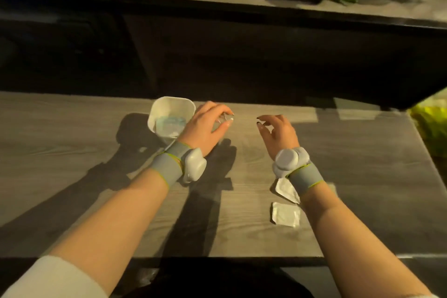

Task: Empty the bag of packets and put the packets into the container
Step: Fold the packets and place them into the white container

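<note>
Though blur softens the whole head view, both hands read clearly above a grey wooden table (72, 142).

Left hand (205, 125): hovers just right of the white container (154, 113), fingers curled downward and thumb close to the fingertips. Something clear glints between them, but it is too blurred to name. I cannot tell whether it pinches the bag or nothing at all.

Right hand (278, 135): apart from the left, with the palm turned inward, fingers loosely curled and thumb near the forefinger. I can make out no object in it, and cannot tell its grip either.

The container stands at the table's far edge, its near corner hidden behind the left wrist. Pale packets (169, 125), bluish-white, lie on its floor; their count is not legible.

Two more lie on the table by the right forearm. The far packet (285, 190) is white and partly covered by the right wristband (304, 176). The near packet (285, 217) is white, flat and fully in view, just beside the forearm and apart from the other.

The left wristband (179, 164) carries a white pod. A white sleeve (53, 278) is cut off at the bottom left corner. Beyond the table is a dark gap, then a pale ledge (217, 0) whose objects are cropped by the top edge. A green-yellow blur (428, 125) at the right is unidentifiable.
</note>
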`<state>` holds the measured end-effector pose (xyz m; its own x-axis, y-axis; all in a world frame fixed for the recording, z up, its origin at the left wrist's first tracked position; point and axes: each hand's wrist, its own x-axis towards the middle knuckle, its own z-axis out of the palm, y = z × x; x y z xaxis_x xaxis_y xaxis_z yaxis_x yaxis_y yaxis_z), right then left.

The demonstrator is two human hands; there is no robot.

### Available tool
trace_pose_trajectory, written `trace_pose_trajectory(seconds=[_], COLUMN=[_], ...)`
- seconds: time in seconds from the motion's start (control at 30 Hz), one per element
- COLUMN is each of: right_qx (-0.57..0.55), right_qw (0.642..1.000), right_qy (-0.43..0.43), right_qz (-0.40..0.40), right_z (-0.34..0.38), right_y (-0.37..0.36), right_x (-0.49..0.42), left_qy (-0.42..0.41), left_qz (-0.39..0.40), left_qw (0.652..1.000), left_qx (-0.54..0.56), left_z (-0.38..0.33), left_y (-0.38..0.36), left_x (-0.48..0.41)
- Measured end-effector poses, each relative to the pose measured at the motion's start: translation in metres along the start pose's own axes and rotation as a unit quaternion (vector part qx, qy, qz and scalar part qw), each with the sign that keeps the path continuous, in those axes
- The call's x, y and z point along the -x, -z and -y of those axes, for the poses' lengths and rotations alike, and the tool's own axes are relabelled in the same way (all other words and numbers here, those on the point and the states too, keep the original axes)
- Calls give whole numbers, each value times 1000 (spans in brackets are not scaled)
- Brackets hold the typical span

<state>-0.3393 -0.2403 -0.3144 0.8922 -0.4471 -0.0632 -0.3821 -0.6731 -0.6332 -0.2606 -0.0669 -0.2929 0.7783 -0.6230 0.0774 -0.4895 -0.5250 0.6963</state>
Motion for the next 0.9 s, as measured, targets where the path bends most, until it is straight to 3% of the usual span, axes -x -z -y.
trace_pose_trajectory(seconds=[0.2,0.47,0.53,0.63,0.7,0.9], right_qx=[54,146,167,167,139,5], right_qw=[990,953,941,946,958,983], right_qy=[-115,-132,-144,-134,-117,-137], right_qz=[69,232,255,244,223,122], right_z=[-75,-139,-142,-148,-153,-163], right_y=[38,56,52,47,48,61], right_x=[37,78,82,86,88,86], left_qy=[86,52,35,-7,-6,-2], left_qz=[191,286,314,314,309,246], left_qw=[978,957,947,936,936,969], left_qx=[-6,-6,-50,-161,-170,-33], left_z=[-24,-51,-56,-61,-62,-55], left_y=[-88,-166,-176,-187,-191,-182], left_x=[19,53,59,64,65,65])
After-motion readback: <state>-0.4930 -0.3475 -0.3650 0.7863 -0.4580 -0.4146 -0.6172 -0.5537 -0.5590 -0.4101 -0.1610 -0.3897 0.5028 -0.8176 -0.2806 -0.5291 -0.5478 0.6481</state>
